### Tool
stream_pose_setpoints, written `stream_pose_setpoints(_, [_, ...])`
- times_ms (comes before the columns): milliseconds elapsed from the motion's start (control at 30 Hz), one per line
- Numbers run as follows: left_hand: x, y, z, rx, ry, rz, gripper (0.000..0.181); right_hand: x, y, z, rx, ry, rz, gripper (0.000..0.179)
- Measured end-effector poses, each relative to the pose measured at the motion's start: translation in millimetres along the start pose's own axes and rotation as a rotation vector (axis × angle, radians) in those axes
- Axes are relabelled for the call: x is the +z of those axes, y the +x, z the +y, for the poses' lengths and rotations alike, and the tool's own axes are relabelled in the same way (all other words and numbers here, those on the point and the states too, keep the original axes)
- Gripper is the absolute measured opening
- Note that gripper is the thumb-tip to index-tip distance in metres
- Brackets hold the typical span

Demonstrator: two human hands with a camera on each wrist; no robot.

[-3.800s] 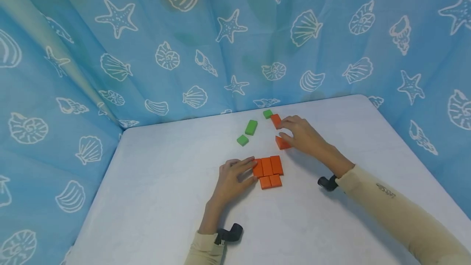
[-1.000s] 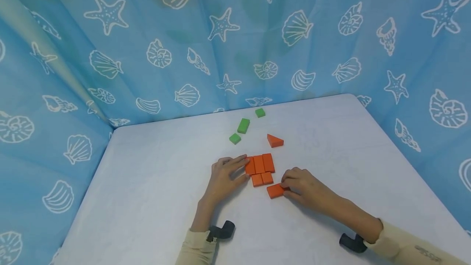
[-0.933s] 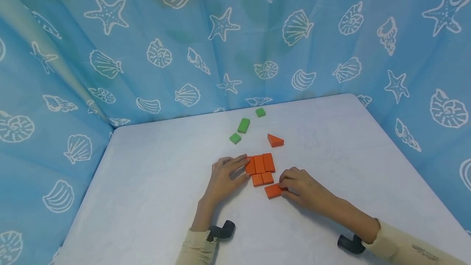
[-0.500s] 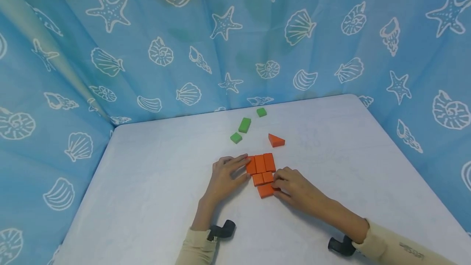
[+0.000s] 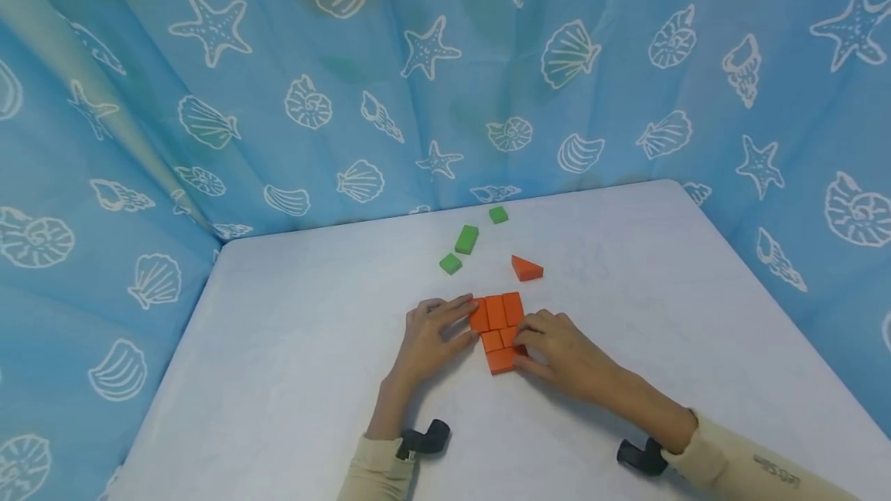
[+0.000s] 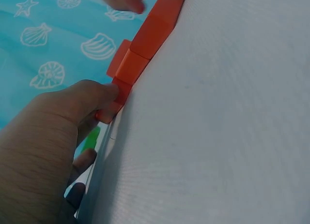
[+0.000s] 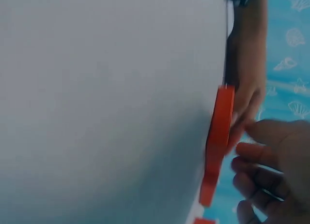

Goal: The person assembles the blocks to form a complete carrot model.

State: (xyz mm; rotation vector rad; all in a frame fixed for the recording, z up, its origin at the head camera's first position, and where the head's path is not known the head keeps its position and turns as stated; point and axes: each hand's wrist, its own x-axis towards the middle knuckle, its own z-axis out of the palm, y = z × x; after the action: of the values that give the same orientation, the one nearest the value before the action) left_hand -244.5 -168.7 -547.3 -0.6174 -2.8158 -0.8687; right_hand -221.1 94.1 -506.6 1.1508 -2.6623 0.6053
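Observation:
Orange blocks lie flat on the white table in a tight group, three upright ones in the top row, including the middle block (image 5: 496,312), two small ones below, and a lying rectangular block (image 5: 500,362) at the bottom. My left hand (image 5: 430,340) holds the group's left block (image 5: 479,317), with index finger at its upper end and thumb at its lower corner. My right hand (image 5: 567,354) grips the right end of the bottom block between thumb and fingers, covering that end and part of the small block above. In the right wrist view, several orange block sides (image 7: 220,122) face the camera.
An orange triangular block (image 5: 527,268) lies just behind the group. Farther back are three green blocks: a small one (image 5: 450,264), a longer one (image 5: 467,239) and another small one (image 5: 498,214). A blue shell-patterned curtain (image 5: 390,83) hangs behind the table (image 5: 313,354).
My right hand has brought a rectangular orange block from the back right, then slid it left until it sits against the two small blocks. My left hand stays at the group's left side.

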Motion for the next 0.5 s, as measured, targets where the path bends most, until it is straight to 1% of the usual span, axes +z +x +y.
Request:
stream_pose_setpoints(67, [-0.5, 0.1, 0.6, 0.006, 0.001, 0.002, 0.049, -4, 7.3, 4, 0.042, -0.007, 0.013, 0.025])
stream_pose_setpoints(133, [-1.4, 0.4, 1.4, 0.012, 0.0, 0.007, 0.049, -8, 17.4, 12, 0.082, -0.028, 0.045, 0.027])
stream_pose_setpoints(233, [-1.7, 1.0, 1.4, 0.008, 0.006, 0.006, 0.048, -11, 34.8, 30, 0.158, -0.057, 0.107, 0.031])
stream_pose_setpoints(300, [-1.1, 1.1, 1.0, 0.0, 0.007, 0.003, 0.048, -12, 46.3, 43, 0.21, -0.072, 0.132, 0.033])
stream_pose_setpoints(367, [-0.2, 1.1, 0.5, -0.011, 0.009, -0.004, 0.048, -10, 56.2, 54, 0.248, -0.101, 0.139, 0.033])
stream_pose_setpoints(500, [2.4, 0.6, 0.0, -0.018, 0.001, -0.014, 0.048, -6, 68.8, 68, 0.276, -0.163, 0.12, 0.031])
